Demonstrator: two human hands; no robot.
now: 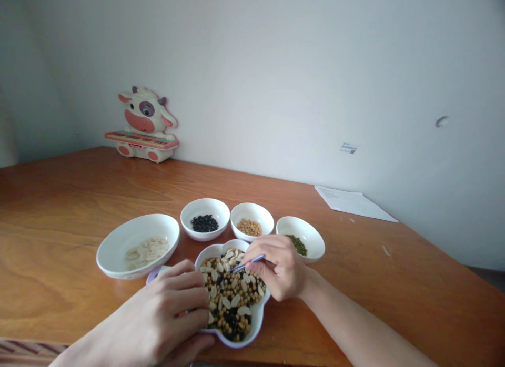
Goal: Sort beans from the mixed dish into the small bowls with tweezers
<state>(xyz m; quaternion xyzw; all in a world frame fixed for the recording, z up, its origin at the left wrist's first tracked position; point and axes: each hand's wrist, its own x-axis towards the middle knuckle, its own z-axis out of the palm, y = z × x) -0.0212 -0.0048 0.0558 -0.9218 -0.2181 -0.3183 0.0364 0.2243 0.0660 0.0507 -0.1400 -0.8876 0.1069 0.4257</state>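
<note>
My left hand is closed round the left edge of a white, flower-shaped tray with a pale purple rim. In the tray lie mixed yellow beans, dark beans, green beans and larger pale, oval kernels. Over the tray's right side, my right hand pinches purple tweezers. Their tips point left and down among the kernels; whether they grip one I cannot tell. My left fingers hide part of the tray's left side, and my right hand covers its upper right edge.
Behind the tray stand a large white bowl of pale kernels and small bowls of black beans, yellow beans and green beans. A cow-shaped toy keyboard and paper lie farther back on the wooden table.
</note>
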